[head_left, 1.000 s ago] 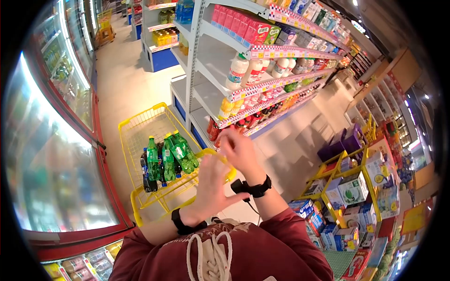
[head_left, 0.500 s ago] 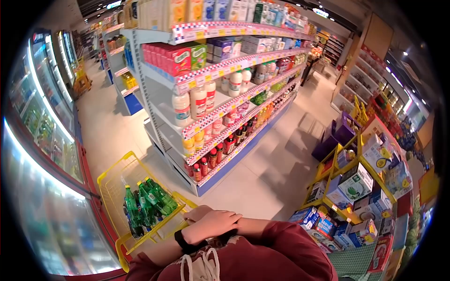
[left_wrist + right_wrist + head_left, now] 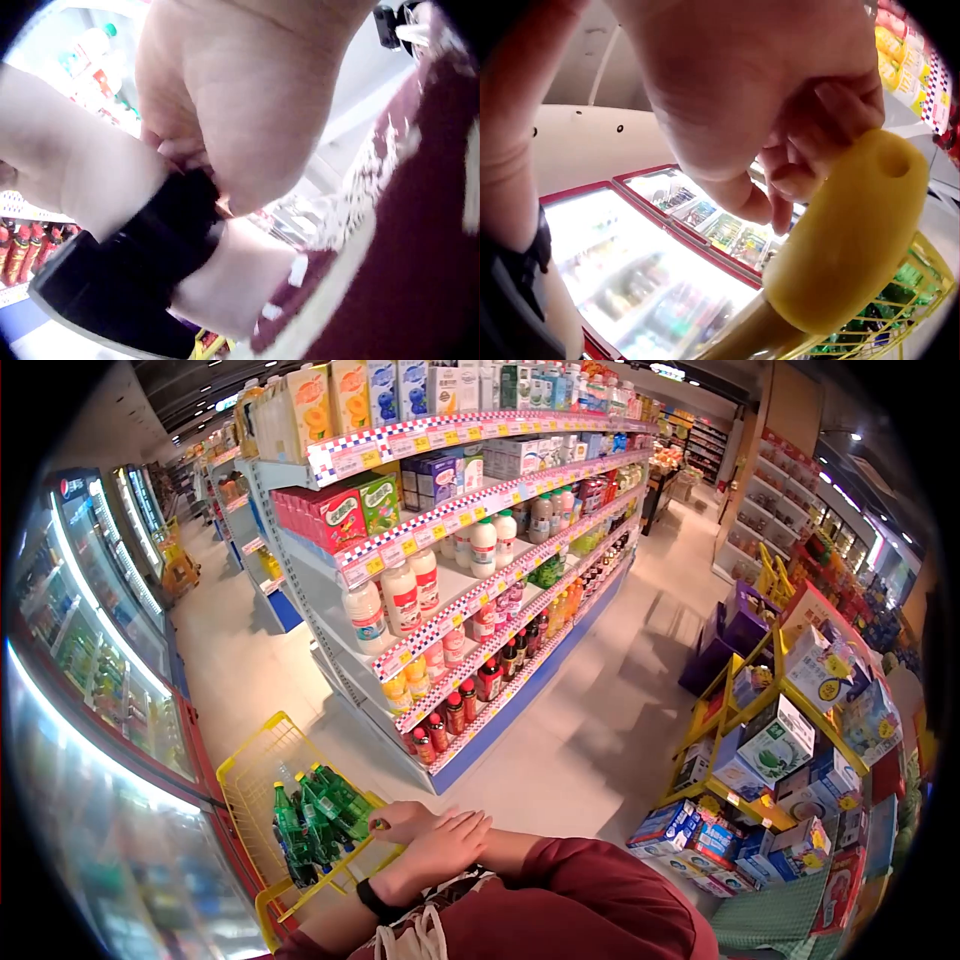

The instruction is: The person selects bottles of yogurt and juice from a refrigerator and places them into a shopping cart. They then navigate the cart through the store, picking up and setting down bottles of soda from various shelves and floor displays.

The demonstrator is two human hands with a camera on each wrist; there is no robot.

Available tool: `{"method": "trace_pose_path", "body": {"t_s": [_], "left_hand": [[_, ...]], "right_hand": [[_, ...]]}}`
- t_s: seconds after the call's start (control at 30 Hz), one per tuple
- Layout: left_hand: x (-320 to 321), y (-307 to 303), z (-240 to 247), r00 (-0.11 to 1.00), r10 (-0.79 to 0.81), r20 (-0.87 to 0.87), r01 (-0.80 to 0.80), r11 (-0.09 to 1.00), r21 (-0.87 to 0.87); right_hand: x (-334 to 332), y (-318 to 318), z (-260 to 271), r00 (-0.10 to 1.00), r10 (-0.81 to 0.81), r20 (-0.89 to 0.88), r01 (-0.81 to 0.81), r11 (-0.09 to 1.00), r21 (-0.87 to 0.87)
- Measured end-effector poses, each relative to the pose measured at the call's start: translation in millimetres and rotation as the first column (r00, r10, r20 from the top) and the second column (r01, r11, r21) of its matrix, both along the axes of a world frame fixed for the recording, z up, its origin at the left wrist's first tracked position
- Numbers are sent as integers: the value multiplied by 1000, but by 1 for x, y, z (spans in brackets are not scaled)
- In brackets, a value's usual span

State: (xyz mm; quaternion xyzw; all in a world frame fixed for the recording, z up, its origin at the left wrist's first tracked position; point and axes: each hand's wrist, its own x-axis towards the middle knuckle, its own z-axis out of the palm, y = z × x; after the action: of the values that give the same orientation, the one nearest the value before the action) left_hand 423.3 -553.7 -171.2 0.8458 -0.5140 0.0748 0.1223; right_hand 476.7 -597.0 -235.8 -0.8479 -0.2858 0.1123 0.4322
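Ahead of you stands a tall shelf unit (image 3: 470, 760), its tiers packed with cartons and bottles above a blue base. Along your left runs a glass-fronted cooler (image 3: 100, 830), lit from inside. To your right is a yellow display rack (image 3: 745, 807) filled with boxes, with purple crates (image 3: 745, 615) near its far end. The yellow shopping cart (image 3: 253, 740) is on the floor between the cooler and the shelf unit, its near end close to your hands. Your dark red shirt (image 3: 610, 890) fills the bottom of the head view.

Your forearms cross in front of it. Your left hand (image 3: 445, 845) rests across your right wrist, its fingers close together and nearly straight in the head view; the left wrist view puts them against your right forearm, beside the black wrist camera (image 3: 127, 289) strapped there. Your right hand (image 3: 757, 90) has its fingers bent loosely, with nothing seen in them, just beside the yellow handle end (image 3: 847, 240) of the cart; you cannot tell whether the two touch.

Green bottles (image 3: 335, 800) lean together inside the cart, toward its near end. On the shelf unit, white bottles (image 3: 405, 600) stand at the near corner, with small red bottles (image 3: 455, 712) on the lowest tier. A black band (image 3: 376, 901) circles your left wrist.
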Motion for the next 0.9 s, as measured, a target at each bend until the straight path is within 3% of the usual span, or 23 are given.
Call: {"method": "trace_pose_path", "body": {"t_s": [0.03,0.07,0.1,0.13,0.17,0.2,0.27,0.33,0.4,0.43,0.5,0.53,0.6,0.63,0.7,0.83,0.9], "left_hand": [[1,11,10,996,-5,-89,3,1000,-25],[2,23,20,984,-12,-177,3,999,-53],[2,42,29,966,56,-252,-64,998,-26],[-6,68,23,956,199,-215,-216,975,-55],[-20,96,15,916,360,-176,-379,921,-89],[-35,122,19,826,529,-194,-536,844,19],[-84,191,-15,656,705,-268,-720,692,59],[-145,243,-45,436,835,-337,-852,503,145],[-188,259,-35,256,901,-350,-842,386,376],[-194,258,-41,211,909,-358,-861,346,372],[-194,257,-56,198,965,-174,-957,229,177],[-191,258,-58,164,969,-186,-964,197,178],[-181,266,-54,146,965,-219,-903,220,368],[-177,272,-52,129,965,-229,-904,209,372],[-167,284,-52,215,939,-267,-931,280,233],[-139,316,-58,240,937,-254,-945,285,159],[-120,338,-60,321,921,-221,-932,349,99]], "right_hand": [[3,8,-13,1000,17,-2,-17,1000,1],[8,20,-38,987,83,-135,-86,996,-18],[9,29,-54,952,143,-269,-157,987,-32],[4,19,-44,947,167,-274,-183,983,-34],[-1,-6,-17,914,402,61,-399,915,-55],[1,-24,0,708,592,385,-591,795,-135],[-3,-31,-12,655,565,502,-544,814,-206],[-9,-22,-16,728,506,462,-448,862,-238],[-6,-14,-14,697,558,451,-491,829,-267],[-5,-12,-14,709,556,433,-475,831,-289],[0,-5,-15,676,559,479,-518,824,-230],[3,-2,-15,675,519,525,-522,838,-158],[10,3,-11,657,564,500,-548,813,-197],[15,7,-9,658,584,475,-570,799,-194],[22,16,-7,658,612,439,-593,780,-199],[51,45,-1,680,651,337,-617,756,-218],[69,64,2,701,659,271,-619,752,-225]]}}
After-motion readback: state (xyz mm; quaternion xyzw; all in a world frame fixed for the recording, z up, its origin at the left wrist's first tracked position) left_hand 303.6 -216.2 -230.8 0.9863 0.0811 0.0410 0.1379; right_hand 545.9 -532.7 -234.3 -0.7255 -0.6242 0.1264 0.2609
